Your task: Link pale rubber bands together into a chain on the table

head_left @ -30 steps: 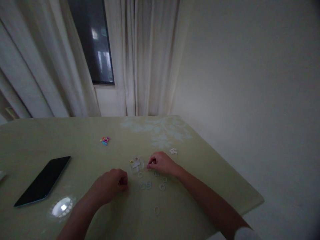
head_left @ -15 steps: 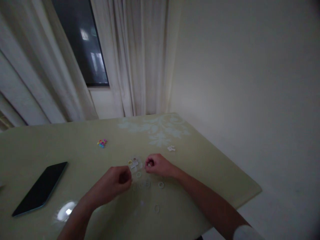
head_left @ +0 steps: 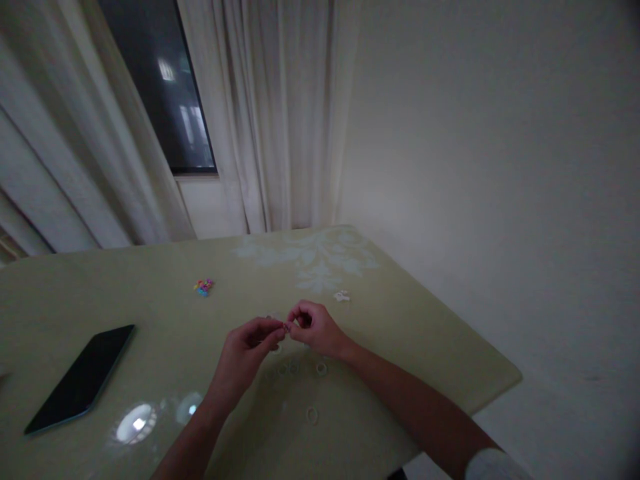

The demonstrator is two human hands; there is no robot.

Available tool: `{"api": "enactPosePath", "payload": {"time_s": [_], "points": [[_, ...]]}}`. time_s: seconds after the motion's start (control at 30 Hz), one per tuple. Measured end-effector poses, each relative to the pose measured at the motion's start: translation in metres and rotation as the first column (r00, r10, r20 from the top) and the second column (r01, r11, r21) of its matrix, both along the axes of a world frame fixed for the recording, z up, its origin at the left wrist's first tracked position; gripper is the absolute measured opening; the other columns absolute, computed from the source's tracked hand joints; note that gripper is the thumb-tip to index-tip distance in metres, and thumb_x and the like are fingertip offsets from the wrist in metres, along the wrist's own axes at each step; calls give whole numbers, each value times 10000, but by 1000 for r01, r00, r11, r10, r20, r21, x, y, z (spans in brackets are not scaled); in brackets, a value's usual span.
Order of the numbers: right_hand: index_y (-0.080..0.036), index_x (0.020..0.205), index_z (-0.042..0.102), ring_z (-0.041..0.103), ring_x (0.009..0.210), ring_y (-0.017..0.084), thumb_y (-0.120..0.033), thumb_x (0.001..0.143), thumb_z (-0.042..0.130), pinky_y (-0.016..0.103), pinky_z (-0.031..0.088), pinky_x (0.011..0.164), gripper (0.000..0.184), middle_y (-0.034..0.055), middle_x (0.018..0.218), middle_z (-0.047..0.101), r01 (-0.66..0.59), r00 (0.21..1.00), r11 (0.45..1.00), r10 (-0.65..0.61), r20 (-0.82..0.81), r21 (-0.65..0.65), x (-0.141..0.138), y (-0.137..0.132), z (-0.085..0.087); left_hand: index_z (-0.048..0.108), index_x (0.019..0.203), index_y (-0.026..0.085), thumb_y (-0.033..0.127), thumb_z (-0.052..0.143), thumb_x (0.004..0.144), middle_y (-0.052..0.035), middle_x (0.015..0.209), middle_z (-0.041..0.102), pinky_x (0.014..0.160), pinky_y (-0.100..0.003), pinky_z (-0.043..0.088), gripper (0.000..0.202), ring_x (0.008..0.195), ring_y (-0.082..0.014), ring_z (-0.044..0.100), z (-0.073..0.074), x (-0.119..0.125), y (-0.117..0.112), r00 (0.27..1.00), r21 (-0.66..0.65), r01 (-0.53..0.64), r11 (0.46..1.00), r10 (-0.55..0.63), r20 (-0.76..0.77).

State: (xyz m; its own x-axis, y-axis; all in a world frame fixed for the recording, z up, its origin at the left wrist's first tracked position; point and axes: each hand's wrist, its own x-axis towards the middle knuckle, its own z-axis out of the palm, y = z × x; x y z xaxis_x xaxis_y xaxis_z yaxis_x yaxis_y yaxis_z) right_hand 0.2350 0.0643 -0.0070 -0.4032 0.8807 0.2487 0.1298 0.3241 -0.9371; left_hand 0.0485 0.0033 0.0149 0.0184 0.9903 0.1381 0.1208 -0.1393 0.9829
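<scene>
One pale ring [head_left: 308, 415] lies nearest us, well short of the grip on a glossy green table [head_left: 425, 340]. Nearer the fingers we count one whitish ring [head_left: 317, 369] right of the grip, two faint rings [head_left: 291, 367] side by side below it, and part of another ring [head_left: 279, 349] just under it: five visible, though dim light may hide more. One dark tablet [head_left: 80, 380] lies well left. At centre, two hands meet: the left hand [head_left: 243, 353] has thumb and fingers pinched on one tiny piece [head_left: 287, 327]; the right hand [head_left: 320, 331], thumb and forefinger curled into a loop, closes on it opposite. Its shape escapes us. We judge the step a two-handed fingertip adjustment, the next move calling for a steady pinch and light, even force. Just beyond, fingers hide most of what looks like one clear container [head_left: 275, 313]. Farther off sit one white cluster [head_left: 342, 295], right, and one multicoloured cluster [head_left: 203, 287], left, their pieces too small to count.
</scene>
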Motion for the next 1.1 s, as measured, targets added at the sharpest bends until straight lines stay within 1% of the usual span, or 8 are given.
{"api": "enactPosePath", "payload": {"time_s": [0.33,0.47,0.63,0.73,0.87,0.93,1.0,1.1], "points": [[-142,904,713,396,580,90,-359,803,767,235,315,535,245,-54,666,473,-25,1000,999,26,-16,22,1,-2,3,757,892,186,446,851,744,-47,845,785,721,-288,580,314,769,-191,723,-3,3,0,997,-24,-46,999,47,58],[-156,1016,775,429,612,91,-424,829,784,245,326,557,327,-18,778,531,-122,991,992,123,-54,26,3,2,5,737,957,186,452,855,748,-51,886,774,747,-292,572,358,813,-190,718,3,0,-1,993,-47,2,999,4,119],[-167,921,801,517,669,117,-472,806,821,264,378,617,327,8,788,602,-190,975,981,185,-124,-31,4,4,3,709,987,197,423,855,763,-40,917,742,764,-277,553,351,846,-174,694,2,-4,2,987,-39,65,997,-58,151],[-165,888,795,520,661,120,-483,798,830,263,386,613,333,10,769,612,-186,976,982,181,-125,-33,3,3,2,697,1004,199,423,839,783,-34,901,726,751,-269,543,346,835,-168,681,0,-5,2,986,-39,101,994,-95,137],[-172,884,805,488,624,111,-452,829,812,252,372,583,285,-1,735,578,-102,993,991,107,-54,86,4,0,3,696,1002,198,456,829,776,-43,906,736,779,-290,553,368,858,-185,691,3,-6,2,989,-57,107,993,-100,108],[-177,903,815,495,629,113,-419,857,794,249,383,592,247,1,736,578,-37,999,985,40,-14,168,5,1,4,702,1010,198,485,824,764,-59,949,752,815,-324,565,397,895,-211,705,5,-11,4,995,-62,70,996,-65,70],[-181,930,824,514,645,114,-372,891,769,247,398,614,203,9,753,595,5,999,971,-17,46,240,5,7,7,705,1021,197,528,798,764,-77,998,760,844,-362,572,429,926,-238,714,6,-21,8,1000,-48,-29,998,30,3],[-181,943,830,547,685,114,-277,904,766,241,411,660,122,21,793,645,-34,976,953,-33,216,300,-1,26,15,710,1013,189,602,734,768,-106,1022,757,862,-428,575,481,947,-286,719,-1,-41,18,969,-2,-182,983,179,-171]]}}
